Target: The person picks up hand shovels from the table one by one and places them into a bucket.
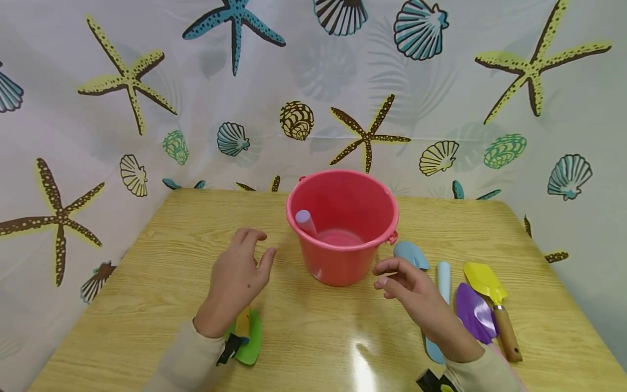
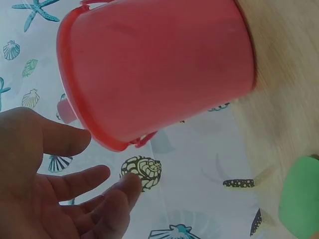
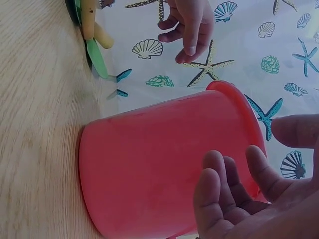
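Note:
A pink-red bucket (image 1: 343, 264) stands upright on the table, with a lilac rod-like handle (image 1: 305, 220) leaning inside it. My left hand (image 1: 240, 277) hovers left of the bucket, fingers loosely bent and holding nothing. On the other side, my right hand (image 1: 416, 299) hangs in the air near the bucket's lower right, its fingers relaxed and nothing between them. In the left wrist view the left thumb appears close to the bucket's rim (image 2: 82, 112); whether it touches cannot be told. The right wrist view shows the right fingers (image 3: 207, 194) in front of the bucket's side.
Beneath the left wrist lies a green shovel (image 1: 252, 343), partly hidden. Right of the bucket are a light blue blade (image 1: 410, 253), a light blue handle (image 1: 443, 275), a purple shovel (image 1: 474, 313) and a yellow shovel (image 1: 485, 279) with a wooden grip. A shell-and-starfish curtain (image 1: 313, 71) hangs behind.

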`<move>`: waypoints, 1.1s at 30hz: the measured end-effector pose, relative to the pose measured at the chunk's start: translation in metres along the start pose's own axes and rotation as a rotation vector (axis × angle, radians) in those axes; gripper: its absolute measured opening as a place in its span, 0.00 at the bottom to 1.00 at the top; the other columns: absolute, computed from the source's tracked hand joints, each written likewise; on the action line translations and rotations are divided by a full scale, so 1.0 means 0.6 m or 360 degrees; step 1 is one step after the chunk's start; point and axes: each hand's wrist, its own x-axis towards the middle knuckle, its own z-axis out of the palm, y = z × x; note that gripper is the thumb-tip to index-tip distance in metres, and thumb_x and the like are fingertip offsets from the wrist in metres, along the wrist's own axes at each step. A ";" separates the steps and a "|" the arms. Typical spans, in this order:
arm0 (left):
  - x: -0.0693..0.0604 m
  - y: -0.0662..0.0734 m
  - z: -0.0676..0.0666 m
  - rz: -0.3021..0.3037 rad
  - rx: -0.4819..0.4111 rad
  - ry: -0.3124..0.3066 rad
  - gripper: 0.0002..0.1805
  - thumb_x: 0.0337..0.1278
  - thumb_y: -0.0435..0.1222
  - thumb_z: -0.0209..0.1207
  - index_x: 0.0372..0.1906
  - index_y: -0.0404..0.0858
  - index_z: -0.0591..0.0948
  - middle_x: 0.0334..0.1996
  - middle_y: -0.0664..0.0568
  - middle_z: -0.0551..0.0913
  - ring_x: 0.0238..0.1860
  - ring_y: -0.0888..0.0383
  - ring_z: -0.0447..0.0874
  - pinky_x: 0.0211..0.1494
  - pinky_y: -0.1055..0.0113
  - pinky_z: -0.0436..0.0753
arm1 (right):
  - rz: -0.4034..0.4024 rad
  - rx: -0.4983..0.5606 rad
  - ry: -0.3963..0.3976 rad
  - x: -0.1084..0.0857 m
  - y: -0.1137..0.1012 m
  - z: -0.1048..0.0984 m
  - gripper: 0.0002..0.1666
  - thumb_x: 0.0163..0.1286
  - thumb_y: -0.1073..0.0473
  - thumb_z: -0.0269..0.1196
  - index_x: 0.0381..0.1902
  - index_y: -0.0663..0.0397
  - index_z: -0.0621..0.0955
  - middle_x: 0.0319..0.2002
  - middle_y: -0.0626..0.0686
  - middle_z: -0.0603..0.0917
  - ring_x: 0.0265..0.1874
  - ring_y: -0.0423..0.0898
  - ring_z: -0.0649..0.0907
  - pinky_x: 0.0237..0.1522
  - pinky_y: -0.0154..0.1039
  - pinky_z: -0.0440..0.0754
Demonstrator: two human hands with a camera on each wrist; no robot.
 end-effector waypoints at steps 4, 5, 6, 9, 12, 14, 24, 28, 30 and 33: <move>-0.004 -0.011 0.002 -0.0048 0.0065 -0.0053 0.19 0.63 0.43 0.63 0.52 0.35 0.81 0.53 0.43 0.80 0.21 0.57 0.75 0.25 0.65 0.77 | 0.0017 -0.0006 0.0005 -0.001 0.001 -0.001 0.20 0.78 0.58 0.53 0.59 0.67 0.71 0.52 0.44 0.78 0.49 0.40 0.82 0.50 0.35 0.81; -0.004 -0.013 0.003 -0.0058 0.0081 -0.0065 0.19 0.63 0.43 0.63 0.52 0.35 0.81 0.54 0.42 0.80 0.24 0.56 0.77 0.28 0.63 0.79 | 0.0025 -0.0004 0.0006 -0.001 0.002 -0.001 0.20 0.78 0.58 0.53 0.59 0.66 0.71 0.52 0.45 0.78 0.49 0.39 0.82 0.50 0.34 0.81; -0.005 -0.016 0.004 -0.0066 0.0092 -0.0075 0.20 0.63 0.44 0.63 0.53 0.34 0.81 0.54 0.42 0.80 0.26 0.54 0.79 0.30 0.60 0.81 | 0.0031 -0.0003 0.0007 -0.001 0.002 -0.001 0.20 0.78 0.57 0.54 0.59 0.66 0.71 0.52 0.46 0.78 0.50 0.39 0.82 0.51 0.33 0.81; -0.006 -0.021 0.005 -0.0087 0.0103 -0.0108 0.20 0.63 0.44 0.63 0.53 0.34 0.80 0.55 0.41 0.80 0.34 0.48 0.84 0.37 0.54 0.84 | 0.0042 0.0000 0.0009 -0.002 0.001 -0.001 0.20 0.77 0.57 0.54 0.60 0.66 0.71 0.53 0.47 0.77 0.51 0.36 0.82 0.52 0.31 0.81; -0.007 -0.026 0.006 -0.0093 0.0106 -0.0136 0.21 0.63 0.44 0.62 0.53 0.34 0.81 0.55 0.40 0.80 0.43 0.45 0.85 0.44 0.50 0.85 | 0.0035 -0.0004 0.0011 -0.002 0.001 -0.001 0.20 0.77 0.57 0.55 0.59 0.66 0.71 0.53 0.49 0.77 0.51 0.34 0.81 0.52 0.30 0.81; -0.008 -0.027 0.006 -0.0099 0.0116 -0.0163 0.21 0.63 0.44 0.62 0.53 0.33 0.81 0.54 0.39 0.80 0.47 0.44 0.84 0.46 0.49 0.85 | 0.0033 -0.0009 0.0013 -0.002 0.000 -0.002 0.20 0.77 0.57 0.54 0.59 0.66 0.72 0.53 0.49 0.77 0.51 0.33 0.81 0.52 0.30 0.81; -0.018 -0.040 0.007 -0.0152 0.0180 -0.0336 0.23 0.65 0.46 0.60 0.55 0.31 0.80 0.55 0.37 0.79 0.51 0.42 0.82 0.51 0.47 0.84 | 0.0009 -0.0167 0.0062 -0.004 -0.001 0.001 0.19 0.76 0.57 0.56 0.59 0.60 0.75 0.58 0.60 0.78 0.53 0.31 0.78 0.54 0.30 0.80; -0.024 -0.049 0.005 -0.0186 0.0212 -0.0456 0.24 0.66 0.45 0.59 0.56 0.31 0.79 0.56 0.35 0.79 0.51 0.40 0.82 0.50 0.46 0.84 | 0.0018 -0.0191 0.0054 -0.004 -0.001 0.001 0.20 0.76 0.56 0.57 0.60 0.59 0.75 0.59 0.60 0.78 0.54 0.30 0.77 0.54 0.30 0.80; -0.028 -0.053 0.004 -0.0201 0.0235 -0.0527 0.24 0.66 0.45 0.58 0.56 0.30 0.79 0.55 0.34 0.79 0.49 0.40 0.83 0.47 0.47 0.84 | 0.0021 -0.0196 0.0051 -0.004 -0.002 0.001 0.20 0.76 0.55 0.57 0.60 0.59 0.74 0.59 0.59 0.78 0.55 0.33 0.77 0.54 0.30 0.80; -0.033 -0.059 0.002 -0.0218 0.0267 -0.0615 0.24 0.67 0.46 0.58 0.56 0.30 0.79 0.53 0.34 0.80 0.45 0.42 0.84 0.40 0.51 0.84 | 0.0032 -0.0206 0.0047 -0.005 -0.003 0.000 0.21 0.76 0.55 0.57 0.61 0.58 0.74 0.59 0.59 0.78 0.57 0.40 0.77 0.54 0.30 0.80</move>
